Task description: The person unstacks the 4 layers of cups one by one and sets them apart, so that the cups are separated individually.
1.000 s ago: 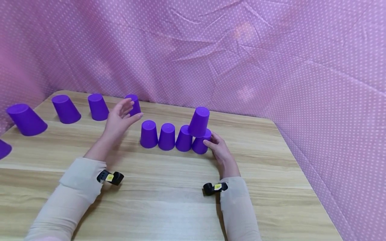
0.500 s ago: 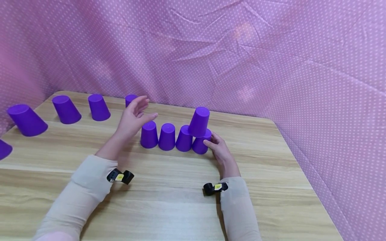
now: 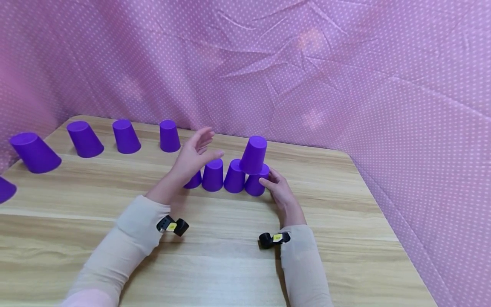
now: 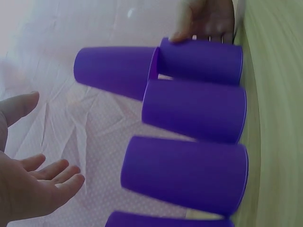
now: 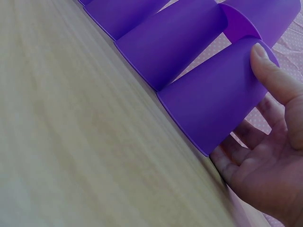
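Purple cups stand upside down in a row, touching side by side, at the middle of the table. One more upside-down purple cup [image 3: 253,155] bridges the two right-hand cups, its rim on their tops. My right hand [image 3: 281,194] holds the rightmost row cup [image 3: 253,186], thumb on its near side and fingers round the far right. My left hand [image 3: 193,157] is in the air in front of the leftmost row cup [image 3: 193,181], partly hiding it. Its fingers are spread and relaxed, with nothing in them; the left wrist view shows it apart from the nearby cup [image 4: 184,175].
Several more upside-down purple cups, such as this one [image 3: 169,136], stand apart along the back and left of the wooden table [image 3: 215,264]. One is cut off at the left frame edge. A pink dotted cloth [image 3: 245,64] hangs behind and beside the table.
My left hand has moved right, from in front of a back cup to the left end of the row. My right hand and the stacked cups have stayed put.
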### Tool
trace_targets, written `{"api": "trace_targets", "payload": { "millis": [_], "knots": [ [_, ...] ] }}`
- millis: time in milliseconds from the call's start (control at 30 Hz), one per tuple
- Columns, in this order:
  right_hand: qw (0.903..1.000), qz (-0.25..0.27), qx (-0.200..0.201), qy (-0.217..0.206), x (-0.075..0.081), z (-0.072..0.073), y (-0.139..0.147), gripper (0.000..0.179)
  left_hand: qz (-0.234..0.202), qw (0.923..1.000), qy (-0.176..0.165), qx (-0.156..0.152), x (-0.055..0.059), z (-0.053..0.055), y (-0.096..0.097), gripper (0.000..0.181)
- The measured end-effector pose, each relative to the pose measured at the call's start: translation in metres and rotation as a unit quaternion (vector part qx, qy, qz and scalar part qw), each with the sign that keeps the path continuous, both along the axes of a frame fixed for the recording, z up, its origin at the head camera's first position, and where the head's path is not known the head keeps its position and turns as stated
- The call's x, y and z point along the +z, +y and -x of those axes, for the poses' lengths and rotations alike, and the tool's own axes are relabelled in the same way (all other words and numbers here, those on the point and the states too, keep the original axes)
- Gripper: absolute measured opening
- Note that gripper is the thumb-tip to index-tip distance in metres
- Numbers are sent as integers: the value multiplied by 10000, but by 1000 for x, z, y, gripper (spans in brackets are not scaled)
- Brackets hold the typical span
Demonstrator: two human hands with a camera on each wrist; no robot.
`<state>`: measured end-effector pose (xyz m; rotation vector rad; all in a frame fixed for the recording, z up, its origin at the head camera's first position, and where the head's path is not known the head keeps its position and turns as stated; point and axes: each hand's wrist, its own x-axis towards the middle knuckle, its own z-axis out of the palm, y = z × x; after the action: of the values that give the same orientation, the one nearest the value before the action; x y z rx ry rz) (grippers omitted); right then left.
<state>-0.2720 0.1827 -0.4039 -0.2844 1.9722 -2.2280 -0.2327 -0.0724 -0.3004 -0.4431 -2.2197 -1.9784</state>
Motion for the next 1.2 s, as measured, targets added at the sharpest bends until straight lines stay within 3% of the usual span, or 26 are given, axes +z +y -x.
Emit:
{"api": "trace_targets", "payload": {
  "millis": [133, 367, 733, 1200],
  "knots": [
    [10000, 5, 39, 1, 0, 0, 0, 50, 76, 9998, -124, -141, -1, 5, 10, 70],
    [10000, -40, 46, 11, -1, 1, 0, 51, 219, 9995, -13, -248, 0, 15, 26, 69],
    [9999, -102, -11, 106, -2, 3, 0, 51, 324, 9986, -284, -305, 1, 24, 51, 73],
    [9999, -84, -7, 101, -2, 3, -2, 50, 547, 9976, -208, -371, -5, 31, 73, 71]
  ]
}}
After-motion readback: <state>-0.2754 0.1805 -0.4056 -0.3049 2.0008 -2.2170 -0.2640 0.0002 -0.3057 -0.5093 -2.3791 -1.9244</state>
